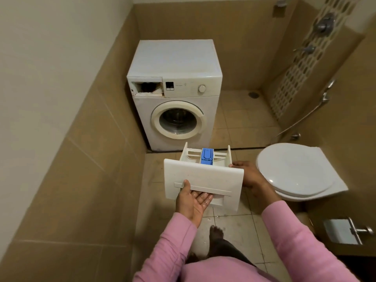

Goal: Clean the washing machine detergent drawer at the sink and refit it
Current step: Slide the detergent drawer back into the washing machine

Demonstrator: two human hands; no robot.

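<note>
I hold the white detergent drawer (203,176) in the air in front of me, its front panel facing me and its blue insert (207,156) at the back. My left hand (193,202) grips the panel at the handle recess, fingers tucked into it and thumb on the front. My right hand (249,176) holds the drawer's right side. The white front-loading washing machine (175,94) stands ahead against the left wall, with its empty drawer slot (147,88) dark at the top left. No sink is in view.
A closed white toilet (297,171) is close on my right. A tiled wall runs along my left. A hand shower hose (305,115) hangs on the right wall, and a floor drain (253,95) lies beyond the machine. My bare foot (216,235) stands on wet floor tiles.
</note>
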